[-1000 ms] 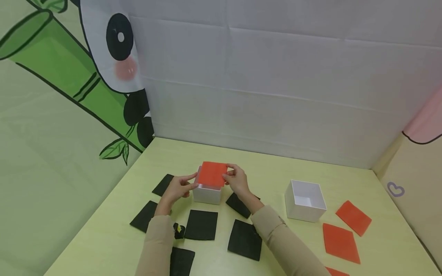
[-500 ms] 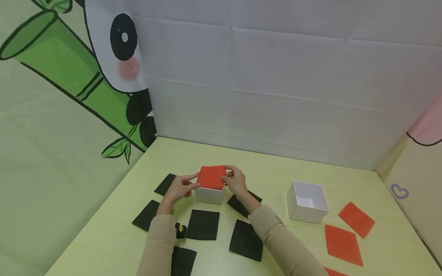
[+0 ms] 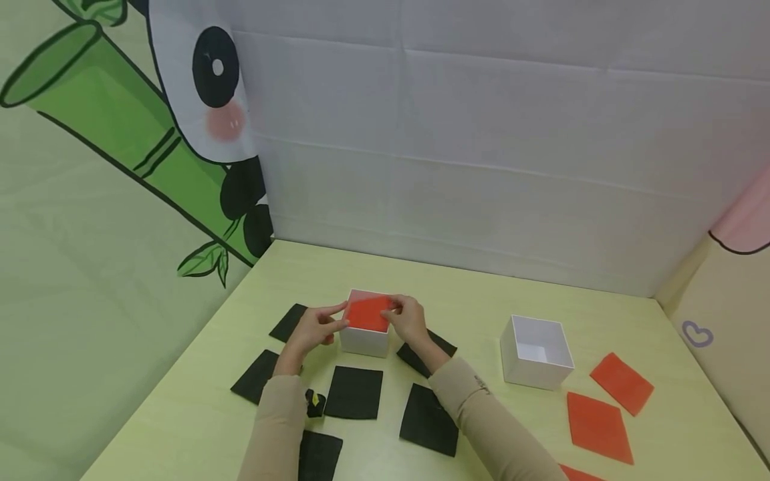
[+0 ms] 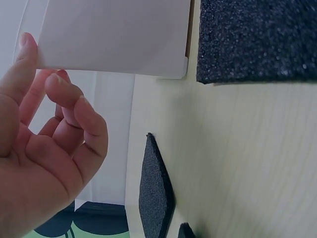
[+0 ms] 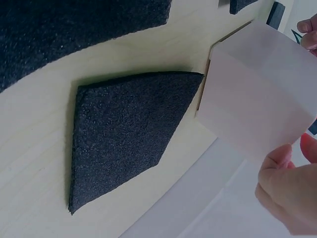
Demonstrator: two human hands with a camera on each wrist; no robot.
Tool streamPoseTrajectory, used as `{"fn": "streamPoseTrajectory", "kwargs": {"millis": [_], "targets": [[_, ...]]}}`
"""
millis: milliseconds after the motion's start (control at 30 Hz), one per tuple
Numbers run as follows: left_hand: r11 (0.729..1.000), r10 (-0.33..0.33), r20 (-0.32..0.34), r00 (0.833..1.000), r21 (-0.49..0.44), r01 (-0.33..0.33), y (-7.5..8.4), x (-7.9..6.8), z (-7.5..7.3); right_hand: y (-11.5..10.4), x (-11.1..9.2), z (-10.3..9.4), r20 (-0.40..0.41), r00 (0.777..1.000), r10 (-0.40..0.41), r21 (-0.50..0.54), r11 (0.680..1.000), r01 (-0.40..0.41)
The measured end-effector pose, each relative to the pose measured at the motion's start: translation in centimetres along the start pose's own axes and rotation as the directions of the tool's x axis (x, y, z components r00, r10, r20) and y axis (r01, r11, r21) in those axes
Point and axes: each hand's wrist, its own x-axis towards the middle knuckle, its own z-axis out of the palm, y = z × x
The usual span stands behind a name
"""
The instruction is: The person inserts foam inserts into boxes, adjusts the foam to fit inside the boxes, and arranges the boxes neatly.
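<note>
A red square sheet [image 3: 365, 315] tilts down inside a white box [image 3: 364, 343], with its right edge raised near the rim. My right hand [image 3: 409, 321] pinches that edge between thumb and fingers. On the box's left side, my left hand [image 3: 313, 329] holds the wall with thumb and index finger at the rim, its other fingers curled. In the left wrist view, the thumb and fingers meet the edge of the white box [image 4: 116, 37]. The right wrist view shows both hands at the white box [image 5: 247, 99]; the red sheet is hidden there.
Several black squares [image 3: 353, 393] lie around the box on the table [image 3: 481, 427]. A small black and yellow object [image 3: 314, 403] sits by the left forearm. A second white box [image 3: 535, 371] stands at right, near several red squares [image 3: 599, 427].
The right hand has lowered the red sheet from above the box onto its opening, then partly inside, moving slightly down and left. The left hand stays at the box's left side.
</note>
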Motion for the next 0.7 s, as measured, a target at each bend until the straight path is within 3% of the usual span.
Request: {"fn": "streamPoseTrajectory", "kwargs": {"millis": [233, 433, 700], "targets": [[1.000, 0.001, 0.004, 1.000, -0.014, -0.001, 0.0, 0.1, 0.1, 0.4, -0.3, 0.0, 0.013, 0.999, -0.039, -0.046, 0.998, 0.040], [1.000, 0.009, 0.005, 1.000, -0.009, -0.009, 0.1, 0.0, 0.1, 0.6, -0.4, -0.2, 0.030, 0.999, -0.027, -0.032, 0.999, 0.028], [1.000, 0.004, -0.007, 1.000, -0.007, -0.004, 0.1, -0.1, 0.0, 0.9, -1.0, -1.1, 0.085, 0.994, -0.070, -0.017, 0.997, 0.071]]}}
